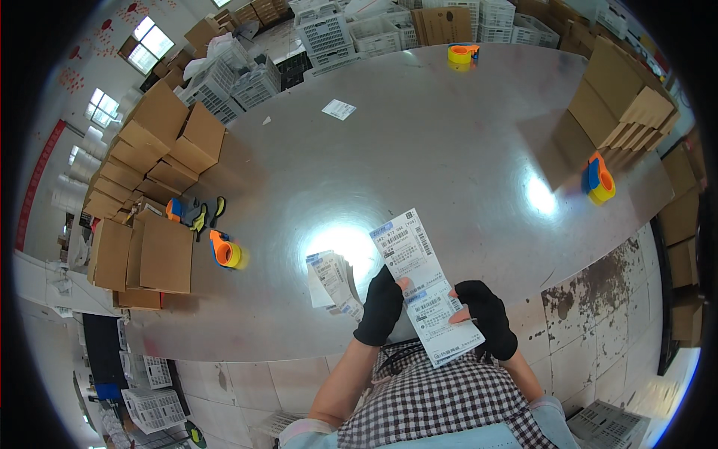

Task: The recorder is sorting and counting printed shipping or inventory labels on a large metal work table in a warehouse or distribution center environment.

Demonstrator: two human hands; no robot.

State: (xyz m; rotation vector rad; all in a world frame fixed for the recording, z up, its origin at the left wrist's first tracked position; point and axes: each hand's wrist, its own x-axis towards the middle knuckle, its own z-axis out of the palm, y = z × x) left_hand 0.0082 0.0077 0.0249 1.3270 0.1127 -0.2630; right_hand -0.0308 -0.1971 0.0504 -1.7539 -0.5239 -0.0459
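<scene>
Both of my hands wear black gloves with bare fingertips. My left hand [383,307] pinches the left edge of a long strip of printed shipping labels [407,251], held over the table's near edge. At the strip's right edge, lower down, my right hand [485,318] grips it between thumb and fingers. The strip slants from upper left to lower right, and its lower end hangs over my checkered apron [449,396]. Just left of my left hand, a loose fanned pile of labels [333,283] lies on the metal table [419,157].
Open cardboard boxes [161,254] line the table's left side, near scissors [217,212] and a tape dispenser [224,251]. Another tape dispenser [598,179] sits by flattened cartons [621,97] on the right, and a third tape dispenser [462,54] at the far edge. A single label [339,109] lies farther back.
</scene>
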